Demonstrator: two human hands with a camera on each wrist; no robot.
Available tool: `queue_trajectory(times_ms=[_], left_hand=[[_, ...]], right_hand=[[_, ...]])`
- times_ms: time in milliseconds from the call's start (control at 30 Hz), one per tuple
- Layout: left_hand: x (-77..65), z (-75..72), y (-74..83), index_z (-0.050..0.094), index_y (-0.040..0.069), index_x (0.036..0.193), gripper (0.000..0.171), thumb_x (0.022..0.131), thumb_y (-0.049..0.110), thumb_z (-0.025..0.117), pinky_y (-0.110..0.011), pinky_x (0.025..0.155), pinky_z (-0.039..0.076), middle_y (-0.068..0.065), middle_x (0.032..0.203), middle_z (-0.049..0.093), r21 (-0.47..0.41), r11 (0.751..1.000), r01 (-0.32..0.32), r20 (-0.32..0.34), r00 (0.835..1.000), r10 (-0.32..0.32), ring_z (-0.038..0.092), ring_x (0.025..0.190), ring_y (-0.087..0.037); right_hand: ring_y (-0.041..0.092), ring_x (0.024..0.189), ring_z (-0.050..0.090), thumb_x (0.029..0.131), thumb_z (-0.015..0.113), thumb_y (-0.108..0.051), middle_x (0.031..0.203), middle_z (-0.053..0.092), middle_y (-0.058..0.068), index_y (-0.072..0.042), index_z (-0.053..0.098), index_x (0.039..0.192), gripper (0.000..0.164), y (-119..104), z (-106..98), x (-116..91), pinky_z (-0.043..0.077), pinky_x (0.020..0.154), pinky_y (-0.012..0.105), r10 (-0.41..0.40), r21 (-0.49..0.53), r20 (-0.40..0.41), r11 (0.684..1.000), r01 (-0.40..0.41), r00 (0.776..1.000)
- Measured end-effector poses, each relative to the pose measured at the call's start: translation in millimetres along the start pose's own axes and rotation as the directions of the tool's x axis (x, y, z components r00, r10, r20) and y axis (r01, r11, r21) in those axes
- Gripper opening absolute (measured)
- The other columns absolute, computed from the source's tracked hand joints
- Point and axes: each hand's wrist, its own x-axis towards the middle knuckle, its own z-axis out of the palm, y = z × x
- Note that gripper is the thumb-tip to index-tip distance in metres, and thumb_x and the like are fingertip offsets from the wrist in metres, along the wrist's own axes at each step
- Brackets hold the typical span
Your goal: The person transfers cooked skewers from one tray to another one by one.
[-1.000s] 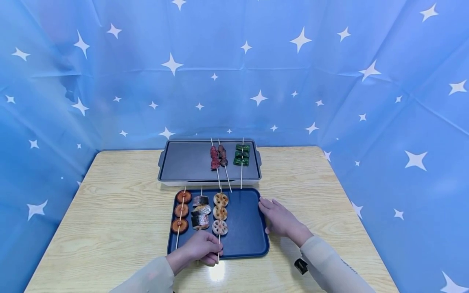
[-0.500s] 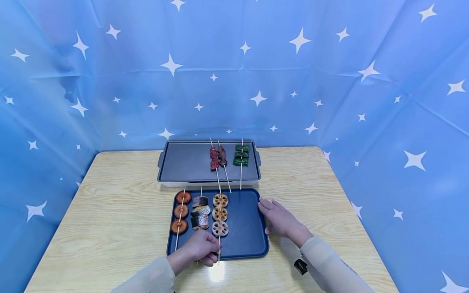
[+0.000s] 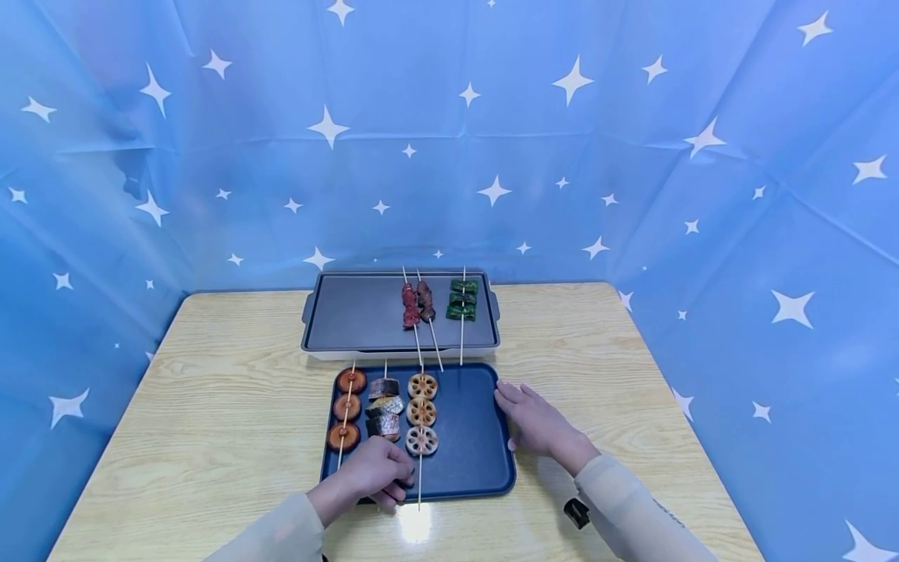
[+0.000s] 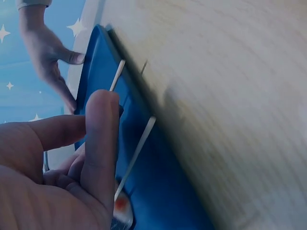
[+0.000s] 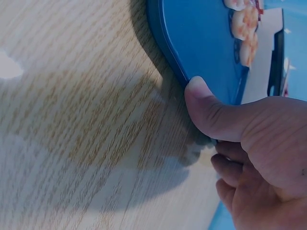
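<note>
My left hand (image 3: 378, 468) is at the front of a blue tray (image 3: 469, 445), between the sticks of a lotus root skewer (image 3: 421, 412) and a fish-like skewer (image 3: 383, 407) with dark, silvery skin. In the left wrist view, thumb and index finger are close together with nothing visibly held; the lotus skewer's stick (image 4: 118, 74) passes beyond the fingertip. The other stick (image 4: 136, 155) is nearer. A skewer of round brown slices (image 3: 347, 406), mushroom-like, lies at the tray's left. My right hand (image 3: 535, 420) rests against the tray's right edge, thumb on the rim, fingers extended.
Behind the tray stands a grey griddle (image 3: 358, 316). On it lie a red meat skewer (image 3: 410, 304), a brown meat skewer (image 3: 425, 300) and a green vegetable skewer (image 3: 462, 300), their sticks overhanging its front. A starry blue curtain (image 3: 435, 172) surrounds the wooden table (image 3: 232, 406).
My left hand has let go of the lotus root skewer's stick and moved slightly left. The skewer now lies on the tray. My right hand has stayed at the tray's edge.
</note>
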Motion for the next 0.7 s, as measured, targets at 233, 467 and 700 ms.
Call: queue_trajectory(times_ms=[233, 467, 700], left_hand=[[-4.2, -21.2, 3.4, 0.072, -0.002, 0.105, 0.023, 0.094, 0.012, 0.058, -0.027, 0.052, 0.06, -0.007, 0.085, 0.072, 0.027, 0.999, -0.048, -0.009, 0.999, 0.048, 0.065, 0.058, -0.008], [-10.5, -51.8, 10.6, 0.068, -0.005, 0.113, 0.03, 0.097, 0.018, 0.058, -0.031, 0.059, 0.062, -0.01, 0.09, 0.074, 0.035, 0.993, -0.116, -0.071, 0.99, 0.118, 0.069, 0.068, -0.013], [-16.4, -89.6, 7.0, 0.066, -0.004, 0.116, 0.03, 0.097, 0.019, 0.058, -0.035, 0.068, 0.063, -0.017, 0.096, 0.074, 0.116, 0.977, -0.179, -0.24, 0.949, 0.203, 0.071, 0.079, -0.022]], right_hand=[[0.036, 0.141, 0.039, 0.072, 0.082, -0.015, 0.151, 0.04, 0.025, 0.009, 0.047, 0.138, 0.079, 0, 0, 0, 0.029, 0.12, 0.051, -0.004, -0.003, -0.007, 1.0, 0.004, 1.0], [0.037, 0.14, 0.04, 0.072, 0.082, -0.015, 0.151, 0.04, 0.025, 0.009, 0.047, 0.138, 0.079, 0, 1, 0, 0.03, 0.12, 0.051, -0.011, -0.012, -0.011, 1.0, 0.011, 1.0], [0.036, 0.142, 0.038, 0.074, 0.082, -0.014, 0.153, 0.038, 0.023, 0.007, 0.046, 0.14, 0.079, -1, 0, -1, 0.031, 0.119, 0.051, 0.019, 0.016, 0.002, 1.0, -0.019, 1.0]])
